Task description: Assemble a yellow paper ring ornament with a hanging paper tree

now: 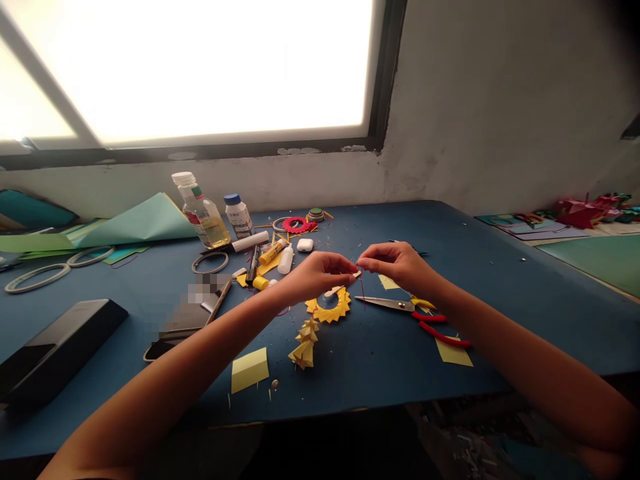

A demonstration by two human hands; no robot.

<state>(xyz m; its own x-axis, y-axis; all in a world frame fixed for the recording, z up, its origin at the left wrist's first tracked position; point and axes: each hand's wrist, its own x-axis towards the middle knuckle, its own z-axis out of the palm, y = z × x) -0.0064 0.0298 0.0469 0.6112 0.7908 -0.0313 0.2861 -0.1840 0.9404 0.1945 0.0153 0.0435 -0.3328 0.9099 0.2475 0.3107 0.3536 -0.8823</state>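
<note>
My left hand [320, 273] is closed in a pinch on a small pale piece [357, 274], whose kind I cannot make out. Close beside it, my right hand [395, 260] pinches a red thread [363, 293], and a loose end of it dangles between the hands. Beneath them a yellow folded-paper ring [341, 309] lies on the blue table [360, 373], partly covered by a pale piece. Nearer to me rests a yellow folded-paper tree [305, 347]. Scissors with red handles [433, 318] lie under my right forearm, their blades pointing left.
Farther back stand a bottle of yellowish liquid [207, 223] and a blue-capped bottle [239, 217]. A red paper ring [296, 225], a glue stick [273, 253] and a white earphone case [305, 245] lie nearby. On the left are a phone [193, 320] and a black box [65, 347].
</note>
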